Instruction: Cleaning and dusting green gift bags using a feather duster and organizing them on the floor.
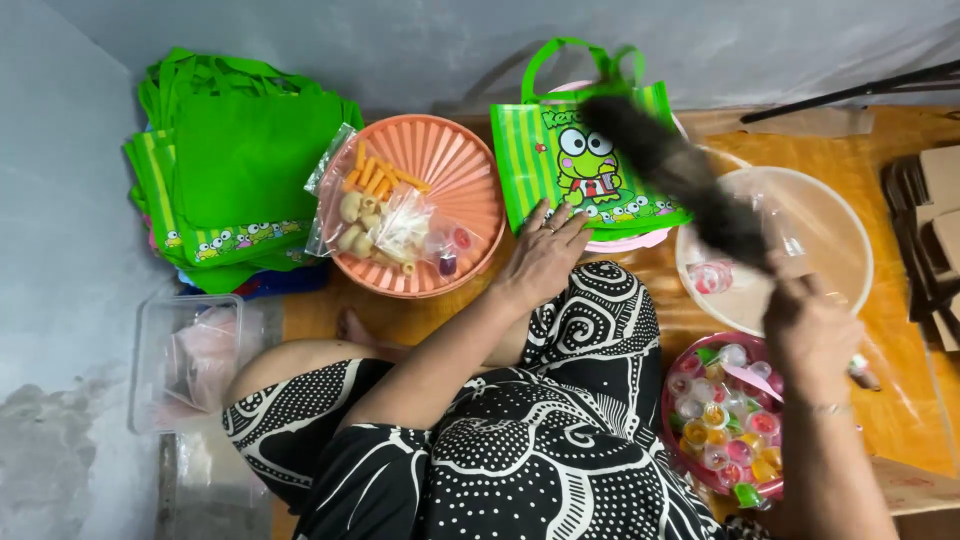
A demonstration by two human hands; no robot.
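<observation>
My left hand (545,255) rests flat on the lower edge of a green striped tote bag (560,160) with a frog cartoon, fingers spread. My right hand (810,325) is closed on the handle of a black feather duster (680,170), which stretches up-left across the bag and looks blurred. Under the duster's handle end lies a clear round tray (830,225) holding a small pink-lidded jelly cup (710,277). Below my right hand sits a pink basket (672,395) filled with several colourful jelly cups.
An orange round tray (470,180) holds clear packets of snacks (375,210). A stack of green tote bags (240,170) lies at far left. A clear plastic box (185,360) sits low left. Brown cardboard pieces (930,230) lie at the right edge. My patterned lap fills the bottom.
</observation>
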